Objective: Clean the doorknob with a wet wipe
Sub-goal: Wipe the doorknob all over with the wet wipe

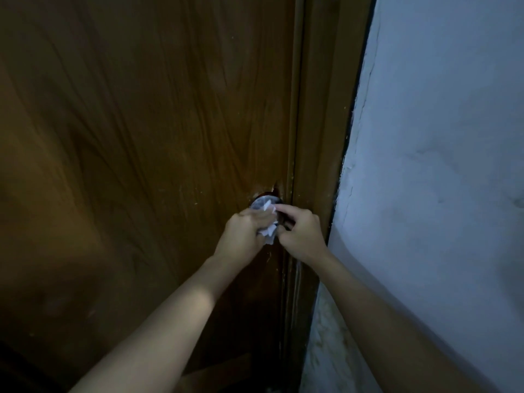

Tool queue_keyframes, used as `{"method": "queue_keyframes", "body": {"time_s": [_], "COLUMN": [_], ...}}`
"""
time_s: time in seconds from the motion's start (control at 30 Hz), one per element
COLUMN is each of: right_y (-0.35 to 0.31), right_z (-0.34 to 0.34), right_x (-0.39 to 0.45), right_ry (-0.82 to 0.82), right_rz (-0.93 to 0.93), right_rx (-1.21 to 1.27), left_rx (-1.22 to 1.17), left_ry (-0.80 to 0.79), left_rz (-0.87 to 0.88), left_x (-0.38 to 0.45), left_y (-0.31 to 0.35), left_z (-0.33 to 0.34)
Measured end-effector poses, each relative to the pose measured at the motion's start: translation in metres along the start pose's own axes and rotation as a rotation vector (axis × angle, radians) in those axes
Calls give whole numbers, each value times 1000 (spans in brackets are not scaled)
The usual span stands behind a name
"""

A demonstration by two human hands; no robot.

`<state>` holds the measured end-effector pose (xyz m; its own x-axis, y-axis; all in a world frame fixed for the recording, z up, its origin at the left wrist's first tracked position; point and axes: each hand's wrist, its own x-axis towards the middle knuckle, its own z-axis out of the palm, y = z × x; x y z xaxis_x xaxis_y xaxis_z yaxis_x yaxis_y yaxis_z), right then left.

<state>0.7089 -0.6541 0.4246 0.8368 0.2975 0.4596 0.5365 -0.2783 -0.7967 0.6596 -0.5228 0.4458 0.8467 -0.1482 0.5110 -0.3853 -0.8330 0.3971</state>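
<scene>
A round metal doorknob [262, 202] sits near the right edge of a brown wooden door [141, 137]; only its upper part shows above my hands. A crumpled white wet wipe [268, 226] is pressed against the knob between both hands. My left hand [243, 236] is closed around the wipe from the left. My right hand [302, 232] pinches the wipe's top edge from the right, index finger stretched along the knob. The knob's lower half is hidden behind the wipe and fingers.
The brown door frame [317, 137] runs down just right of the knob. A rough pale blue-white wall [439, 165] fills the right side. The light is dim.
</scene>
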Motion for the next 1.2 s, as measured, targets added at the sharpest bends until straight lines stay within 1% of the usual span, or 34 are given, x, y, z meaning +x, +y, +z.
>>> {"method": "queue_keyframes", "body": {"time_s": [0.07,0.2,0.27,0.33,0.47,0.67,0.73,0.83,0.87,0.97,1.03,1.2], "right_y": [0,5,5,5,7,7,8,9,9,9,9,8], "right_z": [-4,-5,-3,-4,-5,-3,-3,-4,-5,-5,-5,-3], "right_x": [1,4,5,7,10,9,9,10,10,9,8,8], "right_ry": [-30,-29,-12,-10,-37,-13,-19,-43,-44,-40,-35,-22], "right_rz": [-32,-24,-9,-3,10,13,15,3,-2,-7,-8,-22], "right_rx": [35,34,27,28,15,46,37,20,16,12,28,38], "left_rx": [31,-96,-128,-116,-44,-152,-104,4,12,-108,-164,-122], "left_ry": [11,143,193,179,123,209,216,145,136,190,200,169], "left_rz": [-13,-189,-246,-266,-255,-313,-303,-218,-218,-297,-326,-285], "left_x": [0,-4,-5,-3,4,-3,-4,-2,-1,-1,-4,-6], "left_y": [7,11,12,14,13,3,0,-2,-2,-4,-4,-5], "left_z": [6,12,11,12,12,11,13,17,18,16,16,22]}}
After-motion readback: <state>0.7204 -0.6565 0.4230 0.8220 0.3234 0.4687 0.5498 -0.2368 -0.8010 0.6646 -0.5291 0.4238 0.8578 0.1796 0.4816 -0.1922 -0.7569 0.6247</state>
